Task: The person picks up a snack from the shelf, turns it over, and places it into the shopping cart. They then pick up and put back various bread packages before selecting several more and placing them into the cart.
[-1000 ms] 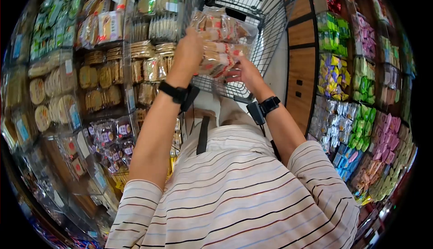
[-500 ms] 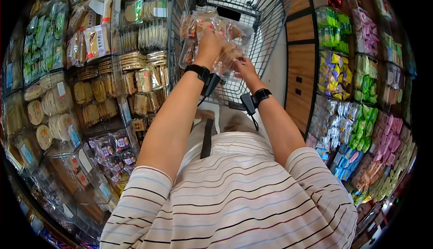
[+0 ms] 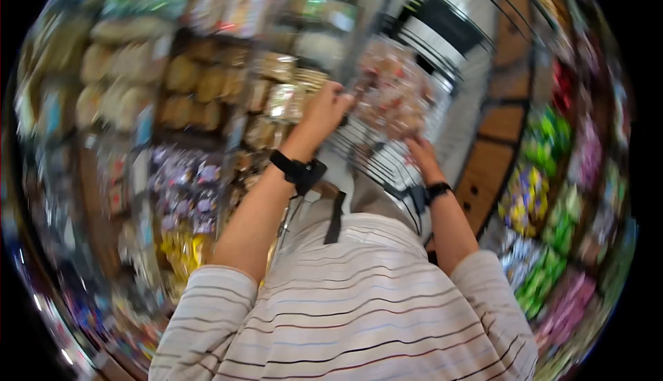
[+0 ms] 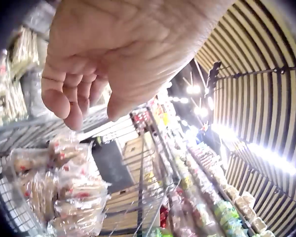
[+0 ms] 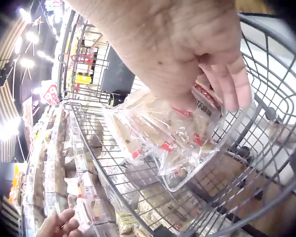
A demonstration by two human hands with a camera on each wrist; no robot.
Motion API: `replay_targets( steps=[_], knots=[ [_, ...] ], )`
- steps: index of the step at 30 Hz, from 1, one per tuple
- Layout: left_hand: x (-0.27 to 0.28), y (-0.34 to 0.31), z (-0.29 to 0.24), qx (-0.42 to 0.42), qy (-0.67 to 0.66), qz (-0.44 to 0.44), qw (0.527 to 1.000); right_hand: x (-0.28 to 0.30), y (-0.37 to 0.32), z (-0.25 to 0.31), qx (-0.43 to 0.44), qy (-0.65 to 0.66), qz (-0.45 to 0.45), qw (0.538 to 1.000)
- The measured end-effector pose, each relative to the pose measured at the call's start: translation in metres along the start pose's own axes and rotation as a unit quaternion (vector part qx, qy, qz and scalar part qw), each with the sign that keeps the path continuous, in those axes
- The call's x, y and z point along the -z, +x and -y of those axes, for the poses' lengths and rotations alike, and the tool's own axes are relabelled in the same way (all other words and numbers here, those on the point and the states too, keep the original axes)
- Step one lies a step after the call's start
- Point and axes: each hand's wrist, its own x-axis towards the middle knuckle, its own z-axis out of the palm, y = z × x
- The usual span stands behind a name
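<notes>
Several clear bags of brown baked goods with red labels (image 3: pixel 394 87) lie in a clear plastic tray (image 5: pixel 175 187) inside the wire shopping cart (image 5: pixel 101 170). The left hand (image 3: pixel 323 115) is above the cart's left side, by the shelf, its fingers loosely bent and empty; the left wrist view shows the bags (image 4: pixel 79 190) below it. The right hand (image 3: pixel 425 160) is at the near right of the bags. In the right wrist view, its thumb and fingers hang relaxed over the crinkled wrapping, fingertips close to the tray's edge.
Shelves of packaged biscuits (image 3: pixel 197 91) stand close on the left, with purple packets (image 3: pixel 183 181) lower down. Wooden cabinets (image 3: pixel 483 181) and bins of bright wrapped sweets (image 3: pixel 525 198) line the right. A dark panel (image 4: pixel 111 165) is at the cart's far end.
The left hand has come off the bags and moved left toward the shelf. The right hand has shifted right and nearer the body. The view has turned, so the cart appears further right.
</notes>
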Motion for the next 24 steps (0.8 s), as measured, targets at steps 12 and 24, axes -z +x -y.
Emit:
replay_targets(
  steps=[12, 24],
  knots=[
    [0.331, -0.242, -0.067, 0.101, 0.092, -0.305, 0.942, -0.086, -0.014, 0.081, -0.068, -0.100, 0.138, 0.983],
    [0.533, -0.321, 0.091, 0.318, 0.371, -0.285, 0.825, -0.209, -0.071, 0.139, 0.034, -0.189, 0.285, 0.939]
  ],
)
